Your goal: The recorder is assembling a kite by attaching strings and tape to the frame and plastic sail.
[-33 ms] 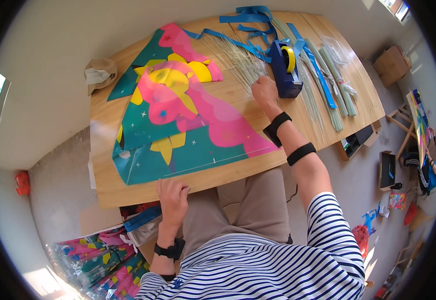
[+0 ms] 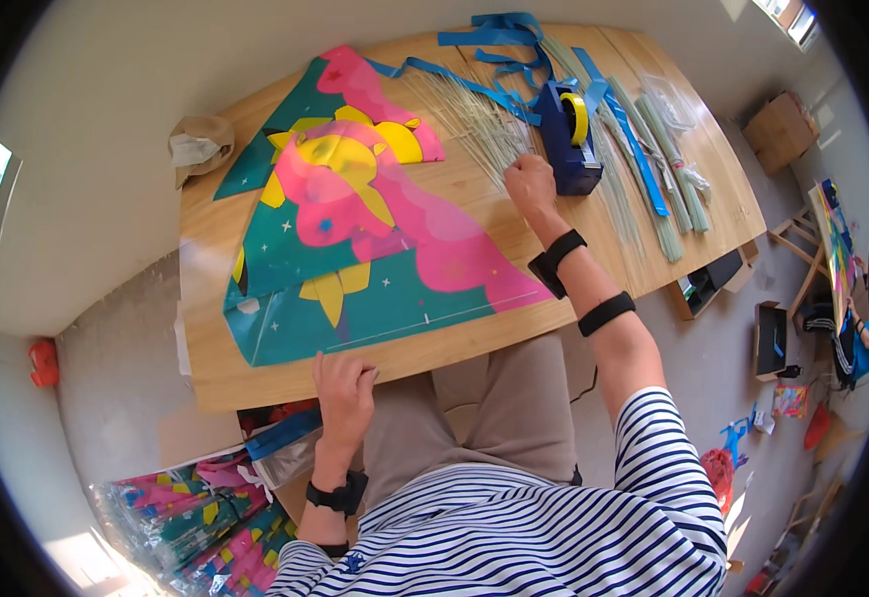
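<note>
My right hand (image 2: pixel 531 186) is closed at the near ends of a fan of thin pale sticks (image 2: pixel 474 124). Whatever its fingertips pinch is hidden under the hand. Just right of it stands a dark blue tape dispenser (image 2: pixel 576 164) with a yellow roll (image 2: pixel 580 119). My left hand (image 2: pixel 345 393) rests at the table's front edge, its fingers loosely curled together and nothing visible in them. Beyond those fingers lies a thin printed sheet (image 2: pixel 395 313) in teal, pink and yellow, folded over on itself, its straight lower edge near me.
Bundles of pale sticks (image 2: pixel 668 229) and blue strips (image 2: pixel 637 149) lie on the right of the wooden table (image 2: pixel 723 189). A beige cap-like item (image 2: pixel 199 149) sits at the left corner. Below left are plastic-wrapped colourful sheets (image 2: pixel 191 517). Boxes (image 2: pixel 771 338) stand on the floor at right.
My right wrist and forearm have shifted very slightly to the right. The left hand and the sheet look unchanged.
</note>
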`<act>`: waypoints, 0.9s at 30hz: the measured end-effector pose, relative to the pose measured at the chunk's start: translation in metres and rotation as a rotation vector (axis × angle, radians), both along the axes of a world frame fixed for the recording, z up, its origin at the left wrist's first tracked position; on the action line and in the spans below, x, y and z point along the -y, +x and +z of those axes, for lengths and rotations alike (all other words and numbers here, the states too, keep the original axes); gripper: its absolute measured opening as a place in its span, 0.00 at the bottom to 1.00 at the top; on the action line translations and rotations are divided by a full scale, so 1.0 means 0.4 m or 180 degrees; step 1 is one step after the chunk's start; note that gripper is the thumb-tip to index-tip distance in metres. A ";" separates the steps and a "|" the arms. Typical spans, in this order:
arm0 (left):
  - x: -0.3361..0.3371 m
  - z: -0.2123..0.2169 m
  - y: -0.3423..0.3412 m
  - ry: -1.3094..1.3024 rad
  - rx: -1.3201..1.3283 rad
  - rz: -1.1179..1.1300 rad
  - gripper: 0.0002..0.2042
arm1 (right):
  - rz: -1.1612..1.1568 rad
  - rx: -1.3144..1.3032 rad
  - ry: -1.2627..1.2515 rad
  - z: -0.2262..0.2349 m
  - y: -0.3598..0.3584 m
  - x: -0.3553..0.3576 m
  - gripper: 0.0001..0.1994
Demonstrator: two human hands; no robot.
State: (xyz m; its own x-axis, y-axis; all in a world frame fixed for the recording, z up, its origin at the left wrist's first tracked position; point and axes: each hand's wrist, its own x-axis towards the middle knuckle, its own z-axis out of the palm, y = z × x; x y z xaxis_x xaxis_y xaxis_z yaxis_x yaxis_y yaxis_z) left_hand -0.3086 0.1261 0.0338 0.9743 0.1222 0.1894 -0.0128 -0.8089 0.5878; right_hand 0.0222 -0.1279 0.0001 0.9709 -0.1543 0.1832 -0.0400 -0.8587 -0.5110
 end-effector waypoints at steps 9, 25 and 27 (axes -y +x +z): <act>0.052 0.062 0.132 -0.2671 -0.0037 0.0151 0.12 | 0.1132 -0.0714 0.2566 0.224 -0.442 0.084 0.06; 0.130 0.201 0.075 -0.4122 0.0226 -0.0745 0.05 | 0.1968 -0.0749 0.2420 0.323 -0.786 0.144 0.04; 0.127 0.203 0.058 -0.4102 0.0226 -0.0824 0.05 | 0.2039 -0.0606 0.2431 0.318 -0.803 0.148 0.04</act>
State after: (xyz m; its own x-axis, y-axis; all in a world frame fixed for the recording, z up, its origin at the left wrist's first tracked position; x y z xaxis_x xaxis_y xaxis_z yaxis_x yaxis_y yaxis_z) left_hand -0.2855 0.0755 0.1149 0.9894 0.0650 0.1295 -0.1443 0.3582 0.9224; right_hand -0.2992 -0.1870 0.1274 0.9148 0.3945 0.0869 0.1752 -0.1935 -0.9653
